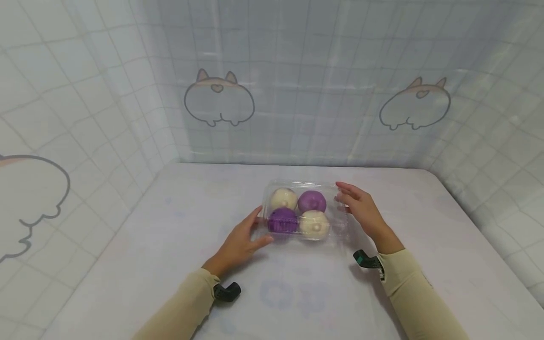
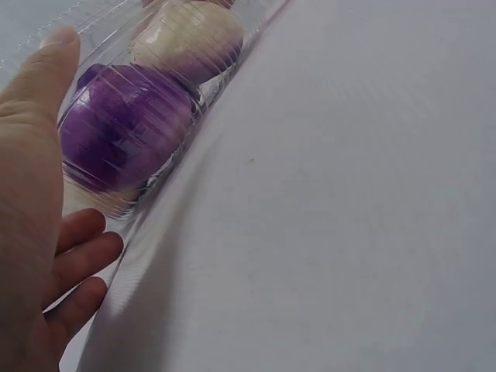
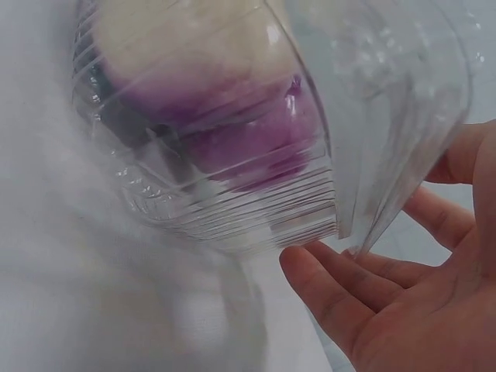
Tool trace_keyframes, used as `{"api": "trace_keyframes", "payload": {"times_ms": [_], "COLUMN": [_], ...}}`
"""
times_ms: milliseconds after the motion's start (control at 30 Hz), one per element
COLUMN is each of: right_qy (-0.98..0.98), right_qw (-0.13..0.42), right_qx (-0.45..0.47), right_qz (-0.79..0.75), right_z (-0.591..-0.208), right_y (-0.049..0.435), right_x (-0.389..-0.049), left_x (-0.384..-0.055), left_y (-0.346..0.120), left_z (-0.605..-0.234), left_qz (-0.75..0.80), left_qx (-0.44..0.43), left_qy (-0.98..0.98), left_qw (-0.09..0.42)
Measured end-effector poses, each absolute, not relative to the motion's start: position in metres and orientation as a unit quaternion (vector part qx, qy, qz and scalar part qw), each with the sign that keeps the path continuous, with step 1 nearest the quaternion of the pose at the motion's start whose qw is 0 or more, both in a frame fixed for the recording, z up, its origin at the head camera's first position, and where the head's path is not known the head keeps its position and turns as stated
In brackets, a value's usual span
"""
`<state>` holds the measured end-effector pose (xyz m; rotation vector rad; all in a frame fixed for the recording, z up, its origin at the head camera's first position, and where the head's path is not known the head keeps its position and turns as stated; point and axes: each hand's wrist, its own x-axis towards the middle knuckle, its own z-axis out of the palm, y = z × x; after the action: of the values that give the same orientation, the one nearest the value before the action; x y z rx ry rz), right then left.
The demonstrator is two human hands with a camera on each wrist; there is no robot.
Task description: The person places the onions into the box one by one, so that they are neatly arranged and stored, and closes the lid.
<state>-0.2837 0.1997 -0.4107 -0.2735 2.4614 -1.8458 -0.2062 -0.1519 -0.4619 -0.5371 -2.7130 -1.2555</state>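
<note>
A clear plastic box lies on the table between the hands. Inside it sit two dark-to-light purple onion-like balls and two cream ones. My left hand is spread around the box's left end, thumb toward the front; whether it makes contact is unclear. At the right end, my right hand has its fingers extended along the edge. In the right wrist view, fingertips meet the ribbed edge beside a slanted clear flap. How the lid is fastened cannot be seen.
The white table is bordered by pale grid-patterned curtains at the back and both sides. Black wrist devices sit on both forearms, below cream sleeves.
</note>
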Motion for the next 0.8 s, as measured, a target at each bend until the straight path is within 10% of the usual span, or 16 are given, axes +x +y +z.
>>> {"api": "trace_keyframes", "payload": {"times_ms": [800], "right_qy": [0.806], "right_qw": [0.034], "right_qx": [-0.12], "right_qz": [-0.579], "right_z": [-0.4056], "right_y": [0.2002], "right_x": [-0.2744], "left_x": [-0.2061], "left_y": [-0.1532], "left_z": [-0.4583], "left_qz": [-0.481], "left_qx": [-0.207], "left_qy": [-0.847], "left_qw": [0.091]}}
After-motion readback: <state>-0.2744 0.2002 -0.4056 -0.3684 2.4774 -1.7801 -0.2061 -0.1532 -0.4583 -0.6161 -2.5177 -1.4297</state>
